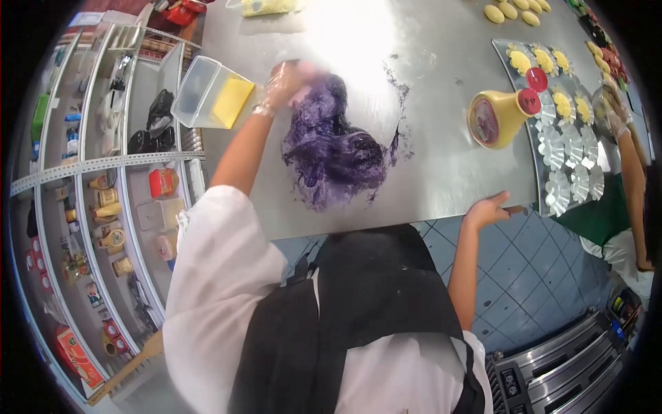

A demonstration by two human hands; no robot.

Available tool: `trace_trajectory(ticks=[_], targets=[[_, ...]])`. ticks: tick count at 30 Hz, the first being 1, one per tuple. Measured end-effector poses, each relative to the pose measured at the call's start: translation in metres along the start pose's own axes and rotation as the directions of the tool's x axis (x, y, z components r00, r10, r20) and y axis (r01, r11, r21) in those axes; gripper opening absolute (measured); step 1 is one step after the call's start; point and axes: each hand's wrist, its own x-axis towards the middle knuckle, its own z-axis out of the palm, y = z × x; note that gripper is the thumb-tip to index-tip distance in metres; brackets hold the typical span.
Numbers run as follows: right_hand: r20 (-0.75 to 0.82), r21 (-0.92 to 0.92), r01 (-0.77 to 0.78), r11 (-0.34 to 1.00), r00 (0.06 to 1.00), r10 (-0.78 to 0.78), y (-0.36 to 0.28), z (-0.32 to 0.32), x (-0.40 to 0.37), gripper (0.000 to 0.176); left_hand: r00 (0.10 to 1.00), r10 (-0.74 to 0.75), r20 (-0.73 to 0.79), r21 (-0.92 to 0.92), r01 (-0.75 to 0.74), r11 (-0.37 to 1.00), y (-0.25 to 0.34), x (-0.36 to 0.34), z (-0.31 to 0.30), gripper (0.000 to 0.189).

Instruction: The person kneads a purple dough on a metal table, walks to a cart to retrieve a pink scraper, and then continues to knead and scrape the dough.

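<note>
Left hand (289,83): fingertips are blurred against the purple mass (334,145); their closure cannot be told.
Right hand (491,210): fingertips are lost in a dark patch at the table's near edge; whether anything is held cannot be told.
Table (441,172): its surface is washed out by glare at the far middle.
Bottle label (485,123): print is too small to be read.
Far-left bag (267,7): cut off by the top edge.
Shelf goods (107,207): many are blurred, their labels unreadable.
Co-worker (614,214): partly cut off at right.
Ribbed dark equipment (565,366): cut off at the near right.
</note>
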Motion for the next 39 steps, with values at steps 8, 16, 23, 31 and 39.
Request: trace_trajectory(ticks=[8,16,23,31,39], targets=[[-0.009,-0.197,0.013,0.98,1.0,-0.015,0.029,-0.005,0.017,0.066,0.77,0.485,0.414,-0.04,-0.517,0.855,0.088,-0.043,0.029,0.029],[0.024,-0.106,-0.059,0.993,0.998,0.062,0.018,-0.006,0.011,0.074,0.782,0.618,-0.075,0.514,-0.501,0.696,-0.003,-0.182,0.073,0.023],[0.05,-0.016,-0.07,0.997,0.996,0.071,0.034,-0.006,0.013,0.073,0.956,0.278,-0.098,0.589,-0.169,0.79,-0.004,-0.178,0.008,0.034],[0.099,-0.034,0.018,0.999,0.995,-0.014,0.041,-0.01,0.022,0.082,0.931,0.286,-0.225,0.562,-0.116,0.819,-0.053,-0.164,0.046,0.027],[0.019,0.017,0.005,1.0,1.0,-0.006,0.04,-0.005,0.017,0.067,0.761,0.071,-0.645,0.226,0.102,0.969,-0.011,-0.16,0.021,0.017]])
